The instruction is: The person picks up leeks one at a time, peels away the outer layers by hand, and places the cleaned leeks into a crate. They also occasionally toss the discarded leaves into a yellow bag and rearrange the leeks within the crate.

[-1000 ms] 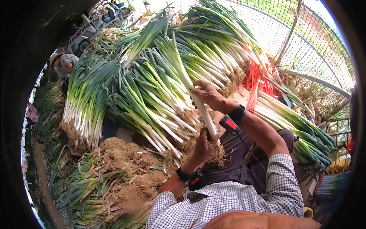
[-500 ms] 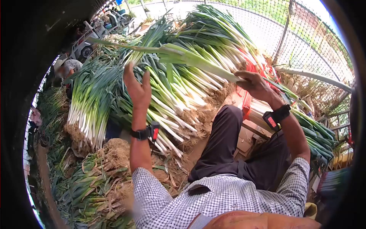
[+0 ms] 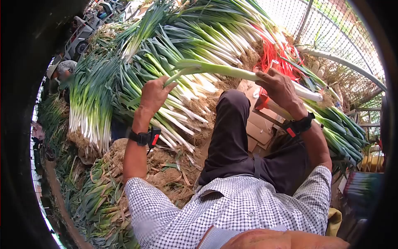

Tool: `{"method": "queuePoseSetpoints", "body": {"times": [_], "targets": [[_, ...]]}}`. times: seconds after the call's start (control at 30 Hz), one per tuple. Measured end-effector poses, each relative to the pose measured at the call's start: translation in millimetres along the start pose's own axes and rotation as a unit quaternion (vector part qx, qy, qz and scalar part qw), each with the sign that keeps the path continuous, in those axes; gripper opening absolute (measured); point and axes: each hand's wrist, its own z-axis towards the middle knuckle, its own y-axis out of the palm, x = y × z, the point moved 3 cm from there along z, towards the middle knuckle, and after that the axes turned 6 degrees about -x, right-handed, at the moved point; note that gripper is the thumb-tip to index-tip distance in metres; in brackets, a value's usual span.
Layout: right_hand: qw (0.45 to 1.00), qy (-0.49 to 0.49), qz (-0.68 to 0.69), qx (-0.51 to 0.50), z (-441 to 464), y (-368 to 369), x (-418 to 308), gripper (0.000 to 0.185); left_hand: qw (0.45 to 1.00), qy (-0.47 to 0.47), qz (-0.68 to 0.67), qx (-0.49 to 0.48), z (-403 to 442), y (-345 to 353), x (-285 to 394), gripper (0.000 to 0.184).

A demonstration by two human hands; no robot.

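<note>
A single leek [image 3: 232, 72] stretches between my two hands above the piled stalks. My right hand [image 3: 281, 92] is wrapped round its pale shank, and the white root end pokes out past that hand to the right. At the other end my left hand [image 3: 154, 97] pinches a green leaf of the same leek. The leaf bends where it meets the stalk. Behind and below my hands lies a broad heap of leeks [image 3: 186, 47], white ends towards me.
Red plastic ties [image 3: 273, 52] hang at the upper right. A leek bundle [image 3: 342, 135] lies by my right forearm, near flattened cardboard [image 3: 259, 126]. Trimmed, withered leeks [image 3: 103, 189] are heaped lower left. A wire fence [image 3: 331, 25] stands behind; another person [image 3: 62, 68] crouches far left.
My left hand was open, fingers spread, below the leek's leaves; now it is closed on a leaf. The leek's root end now shows beyond my right hand. The view has shifted slightly.
</note>
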Motion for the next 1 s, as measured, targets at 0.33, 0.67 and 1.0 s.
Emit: {"method": "queuePoseSetpoints", "body": {"times": [0.33,0.67,1.0], "targets": [[0.995,0.091,-0.043,0.026,20.7,42.2,-9.3,0.026,0.966,0.236,-0.101,0.019,-23.2,76.7,134.6,0.02],[0.966,0.162,-0.017,0.199,-21.7,-136.5,109.1,0.022,0.977,0.054,-0.045,0.203,-11.8,25.0,35.0,0.018],[0.715,0.386,0.394,0.429,-221.4,-166.5,223.5,0.028,0.976,0.202,-0.02,0.085,59.3,123.9,95.6,0.024]]}}
